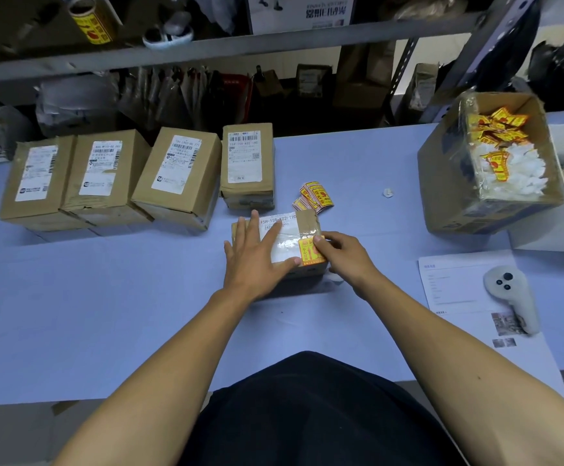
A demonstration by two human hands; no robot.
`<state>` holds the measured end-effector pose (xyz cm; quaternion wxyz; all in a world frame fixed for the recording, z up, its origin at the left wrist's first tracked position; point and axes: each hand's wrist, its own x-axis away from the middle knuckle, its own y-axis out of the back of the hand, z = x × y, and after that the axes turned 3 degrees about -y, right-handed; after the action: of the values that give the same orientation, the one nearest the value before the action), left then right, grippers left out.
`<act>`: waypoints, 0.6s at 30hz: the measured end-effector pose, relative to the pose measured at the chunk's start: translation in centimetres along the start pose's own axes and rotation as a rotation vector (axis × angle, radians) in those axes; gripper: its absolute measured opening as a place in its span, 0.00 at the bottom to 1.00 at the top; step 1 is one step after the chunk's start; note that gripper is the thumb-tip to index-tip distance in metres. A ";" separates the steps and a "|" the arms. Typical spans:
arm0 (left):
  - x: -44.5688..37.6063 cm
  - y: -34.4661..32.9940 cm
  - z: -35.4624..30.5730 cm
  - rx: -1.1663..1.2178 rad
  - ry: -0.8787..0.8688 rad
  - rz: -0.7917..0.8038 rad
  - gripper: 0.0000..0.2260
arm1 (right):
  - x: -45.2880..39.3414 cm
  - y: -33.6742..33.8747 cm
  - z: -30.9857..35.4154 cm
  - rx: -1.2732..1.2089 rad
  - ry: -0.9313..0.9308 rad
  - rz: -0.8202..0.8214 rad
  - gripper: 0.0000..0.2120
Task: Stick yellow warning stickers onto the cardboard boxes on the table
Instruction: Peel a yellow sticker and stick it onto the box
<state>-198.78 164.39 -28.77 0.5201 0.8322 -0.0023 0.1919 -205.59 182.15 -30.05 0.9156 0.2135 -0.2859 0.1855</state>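
From the head view, my left hand [257, 257] lay flat, fingers spread, on the small box [307, 223]. My right hand [337, 250] fingers pressed a yellow sticker [309, 252] onto its near right corner. Four boxes [179, 169] beyond my fingers showed no stickers yet, I think.

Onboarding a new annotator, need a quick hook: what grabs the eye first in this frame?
Centre of the table: the left hand lies flat on a small cardboard box while the right hand holds a yellow warning sticker at the box's near right corner. Behind, four more boxes stand in a row at the far left, with a loose stack of stickers just beyond the worked box. At far right, an open carton holds crumpled yellow and white scraps.
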 end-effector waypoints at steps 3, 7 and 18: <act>0.5 0.3 0.8 0.134 0.032 -0.115 0.36 | 0.2 -0.3 0.0 0.051 0.010 -0.008 0.27; 1.3 0.4 2.0 0.326 0.169 -0.121 0.37 | 0.9 -0.6 -0.2 0.023 0.013 0.045 0.29; 2.2 2.2 3.1 0.491 0.165 -0.128 0.39 | 2.8 -2.3 0.5 -0.071 -0.026 -0.036 0.25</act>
<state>-196.23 161.13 -27.34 0.3123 0.9134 0.1394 0.2209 -202.59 180.60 -28.60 0.9221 0.1881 -0.3002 0.1559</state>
